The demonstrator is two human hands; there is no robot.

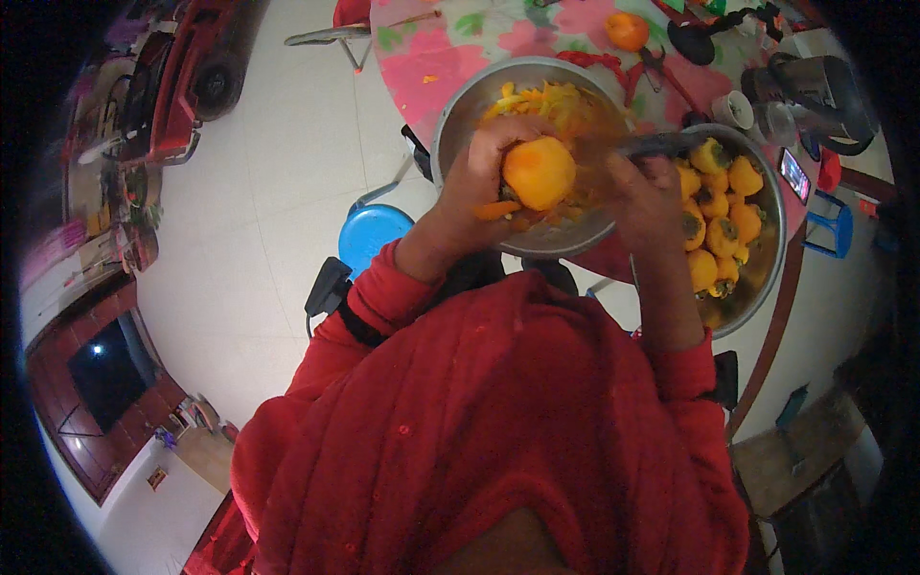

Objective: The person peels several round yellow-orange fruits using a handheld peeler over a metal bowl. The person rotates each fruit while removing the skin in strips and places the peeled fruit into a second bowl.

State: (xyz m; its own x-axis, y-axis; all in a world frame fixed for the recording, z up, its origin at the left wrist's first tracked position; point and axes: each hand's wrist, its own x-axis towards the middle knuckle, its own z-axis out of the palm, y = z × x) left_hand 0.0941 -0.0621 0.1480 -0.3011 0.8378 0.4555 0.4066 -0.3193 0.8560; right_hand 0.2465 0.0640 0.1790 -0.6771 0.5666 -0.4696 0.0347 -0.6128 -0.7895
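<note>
My left hand (474,180) grips a bright orange persimmon (540,174) with a smooth, pared-looking surface. A strip of orange peel (496,210) hangs below it by the palm. To the right, my right hand (647,198) is closed around a dark tool (665,144), likely a knife, too motion-blurred to tell its exact kind. Both hands are over or beside a steel basin (451,129) holding orange and yellow peelings (553,100). Close by my right wrist is a second steel basin (763,295) with several peeled persimmons (721,233) that keep their leafy caps.
An orange fruit (627,31) and red-handled scissors (658,68) lie on the flowered tablecloth (413,79). A white cup (733,110), an electric kettle (819,93) and a phone (795,175) stand or lie rightward. A blue stool (374,233) is at left.
</note>
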